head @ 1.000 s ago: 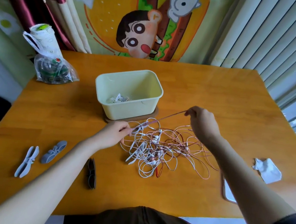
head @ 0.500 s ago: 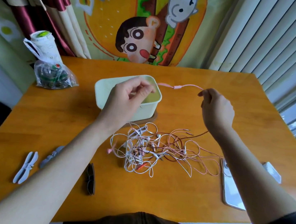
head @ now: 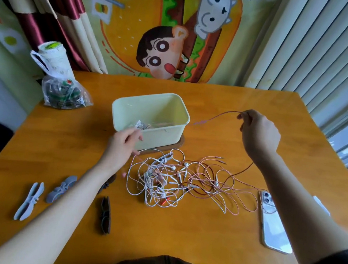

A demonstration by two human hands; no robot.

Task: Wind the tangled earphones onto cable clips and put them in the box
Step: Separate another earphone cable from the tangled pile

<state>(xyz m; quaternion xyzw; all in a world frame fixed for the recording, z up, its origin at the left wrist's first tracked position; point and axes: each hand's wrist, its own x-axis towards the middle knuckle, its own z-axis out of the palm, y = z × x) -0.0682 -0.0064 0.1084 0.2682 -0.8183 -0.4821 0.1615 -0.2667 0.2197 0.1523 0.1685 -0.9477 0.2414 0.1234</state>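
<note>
**Pink cable held up beside the box**

In the right hand (head: 259, 135), raised over the far right part of the desk (head: 199, 235): a pink cable (head: 215, 115), pinched between thumb and forefinger, the other fingers curled in. From that pinch, down and left to the right end of the rim of the pale yellow box (head: 161, 137) and over it to the inside. Below the same wrist, a darker reddish strand down into the tangled earphones (head: 173, 180).

Tangle of white, pink and red leads spread flat on the middle of the desk, just in front of the box, with several white earbuds among the loops. Box near the far middle, on a brown base, with a small white bundle inside against the front wall.

Left hand (head: 122, 145) at the box's front wall, fingers loosely curled, thumb close to forefinger; possibly on a thin strand, but too blurred to tell.

Towards the near left corner: a grey-blue clip (head: 29, 200), a second grey clip (head: 61, 188) just beside it, and a dark clip (head: 105, 214) nearer the front edge.

By the right edge: a phone (head: 273, 224) in a clear case, lenses up.

At the far left corner: a clear plastic bag (head: 65, 95) and a white cup (head: 52, 56) with a green top, its print too small to read.
</note>
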